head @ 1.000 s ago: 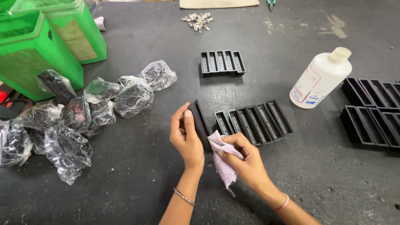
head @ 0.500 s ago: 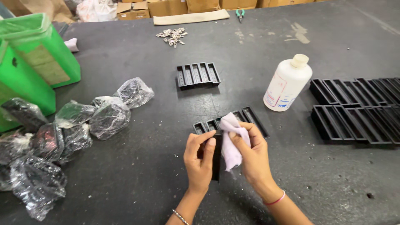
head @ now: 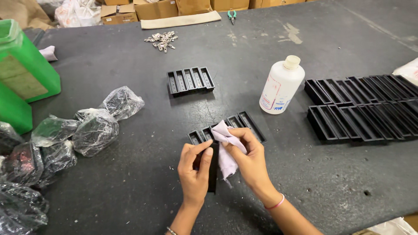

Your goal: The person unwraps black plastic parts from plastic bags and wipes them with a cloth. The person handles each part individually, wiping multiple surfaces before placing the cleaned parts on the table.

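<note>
My left hand grips a narrow black plastic tray piece, held upright near the table's front edge. My right hand presses a pale lilac cloth against that piece, and the cloth's tail hangs down beside it. Just beyond my hands a row of the same black rectangular trays lies on the dark table, partly hidden by the cloth.
A second group of black trays lies further back. A white plastic bottle stands to the right, with two long rows of black trays beyond it. Clear bagged parts and green crates sit left; small metal parts at back.
The view has shifted so the table sits lower and more of the back shows. My right hand has slid the cloth along the black piece while my left keeps hold of it.
</note>
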The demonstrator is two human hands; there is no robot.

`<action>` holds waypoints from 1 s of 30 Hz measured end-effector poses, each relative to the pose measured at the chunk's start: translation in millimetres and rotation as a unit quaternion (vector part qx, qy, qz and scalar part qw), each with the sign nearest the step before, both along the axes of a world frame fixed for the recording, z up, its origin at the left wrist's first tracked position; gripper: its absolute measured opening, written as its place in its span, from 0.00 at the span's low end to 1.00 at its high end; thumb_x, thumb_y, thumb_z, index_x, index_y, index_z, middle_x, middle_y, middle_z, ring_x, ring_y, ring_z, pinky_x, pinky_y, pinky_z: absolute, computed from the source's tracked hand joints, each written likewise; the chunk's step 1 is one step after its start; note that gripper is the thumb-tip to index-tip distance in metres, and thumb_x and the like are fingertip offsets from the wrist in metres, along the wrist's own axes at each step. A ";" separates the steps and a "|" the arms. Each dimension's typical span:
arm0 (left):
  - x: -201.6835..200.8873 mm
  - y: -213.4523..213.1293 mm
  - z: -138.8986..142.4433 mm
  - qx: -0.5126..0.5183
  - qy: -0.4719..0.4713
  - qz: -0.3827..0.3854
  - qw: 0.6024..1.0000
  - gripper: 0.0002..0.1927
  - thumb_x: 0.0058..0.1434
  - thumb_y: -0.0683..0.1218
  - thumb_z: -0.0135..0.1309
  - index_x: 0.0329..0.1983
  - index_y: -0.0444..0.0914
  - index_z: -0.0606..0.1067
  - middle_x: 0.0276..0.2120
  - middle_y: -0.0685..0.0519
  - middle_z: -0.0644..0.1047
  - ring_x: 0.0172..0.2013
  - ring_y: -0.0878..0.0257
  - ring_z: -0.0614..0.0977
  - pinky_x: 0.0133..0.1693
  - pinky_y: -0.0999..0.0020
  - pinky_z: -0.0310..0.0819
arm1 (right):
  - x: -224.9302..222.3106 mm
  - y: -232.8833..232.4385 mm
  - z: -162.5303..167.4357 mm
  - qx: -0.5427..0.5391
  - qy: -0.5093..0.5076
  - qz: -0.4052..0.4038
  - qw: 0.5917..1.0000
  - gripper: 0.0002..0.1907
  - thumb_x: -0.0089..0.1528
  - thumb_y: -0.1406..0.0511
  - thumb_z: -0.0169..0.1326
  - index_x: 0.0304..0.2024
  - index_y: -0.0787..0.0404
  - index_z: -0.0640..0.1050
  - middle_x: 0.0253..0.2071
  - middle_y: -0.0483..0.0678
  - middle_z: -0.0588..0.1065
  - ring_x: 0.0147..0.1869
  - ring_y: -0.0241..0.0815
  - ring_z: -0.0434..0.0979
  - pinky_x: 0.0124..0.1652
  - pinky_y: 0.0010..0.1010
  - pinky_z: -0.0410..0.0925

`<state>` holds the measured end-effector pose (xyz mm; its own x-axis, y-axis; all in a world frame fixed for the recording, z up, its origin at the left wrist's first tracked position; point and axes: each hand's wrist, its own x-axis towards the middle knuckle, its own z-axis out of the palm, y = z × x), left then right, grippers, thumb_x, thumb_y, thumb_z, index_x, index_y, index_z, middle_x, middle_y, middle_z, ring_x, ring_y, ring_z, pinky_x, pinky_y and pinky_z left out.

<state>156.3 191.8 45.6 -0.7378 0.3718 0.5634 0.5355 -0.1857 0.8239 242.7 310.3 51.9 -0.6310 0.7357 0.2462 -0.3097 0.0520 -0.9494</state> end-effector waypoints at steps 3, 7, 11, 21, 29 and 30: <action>-1.7 -0.8 0.1 0.033 -0.003 -0.017 0.999 0.08 0.65 0.41 0.58 0.47 0.40 0.80 0.31 0.58 0.70 0.31 0.70 0.71 0.33 0.75 0.67 | 0.9 0.9 -3.3 0.113 0.065 0.001 0.991 0.12 0.61 0.75 0.56 0.48 0.65 0.77 0.51 0.43 0.73 0.55 0.32 0.75 0.53 0.23 0.68; -1.0 0.0 -3.2 0.033 0.015 -0.029 0.999 0.08 0.66 0.41 0.59 0.48 0.39 0.81 0.31 0.59 0.70 0.31 0.70 0.70 0.34 0.75 0.66 | -1.8 7.0 -11.1 0.143 -0.007 -0.034 0.989 0.12 0.62 0.73 0.57 0.48 0.65 0.78 0.45 0.43 0.74 0.49 0.31 0.74 0.48 0.22 0.68; -2.9 3.7 -8.1 0.038 -0.098 -0.079 0.991 0.09 0.70 0.44 0.55 0.48 0.38 0.82 0.32 0.60 0.74 0.32 0.71 0.71 0.34 0.76 0.67 | -7.1 15.1 -17.0 0.057 -0.061 -0.045 0.996 0.14 0.61 0.71 0.59 0.49 0.64 0.78 0.40 0.44 0.78 0.43 0.32 0.75 0.43 0.24 0.69; -29.7 6.0 -17.3 0.182 -0.468 -0.215 0.838 0.14 0.68 0.50 0.49 0.50 0.39 0.79 0.38 0.57 0.81 0.35 0.71 0.82 0.38 0.73 0.79 | -3.1 28.5 -4.1 0.002 0.002 -0.072 0.997 0.15 0.63 0.70 0.57 0.53 0.63 0.78 0.47 0.45 0.79 0.49 0.32 0.77 0.49 0.25 0.71; -28.4 7.6 -22.7 0.095 -0.440 -0.219 0.866 0.13 0.70 0.48 0.52 0.51 0.37 0.80 0.37 0.57 0.81 0.34 0.72 0.80 0.35 0.77 0.75 | 8.4 1.8 7.7 0.328 -0.003 -0.085 0.941 0.19 0.59 0.80 0.53 0.51 0.63 0.79 0.58 0.52 0.75 0.60 0.43 0.78 0.56 0.28 0.70; -27.2 8.8 -23.8 0.085 -0.430 -0.224 0.870 0.13 0.70 0.47 0.52 0.51 0.36 0.80 0.37 0.58 0.81 0.35 0.73 0.80 0.37 0.78 0.75 | 8.6 -0.7 8.6 0.344 -0.011 -0.075 0.936 0.20 0.58 0.80 0.53 0.52 0.62 0.79 0.58 0.52 0.75 0.60 0.44 0.79 0.56 0.28 0.71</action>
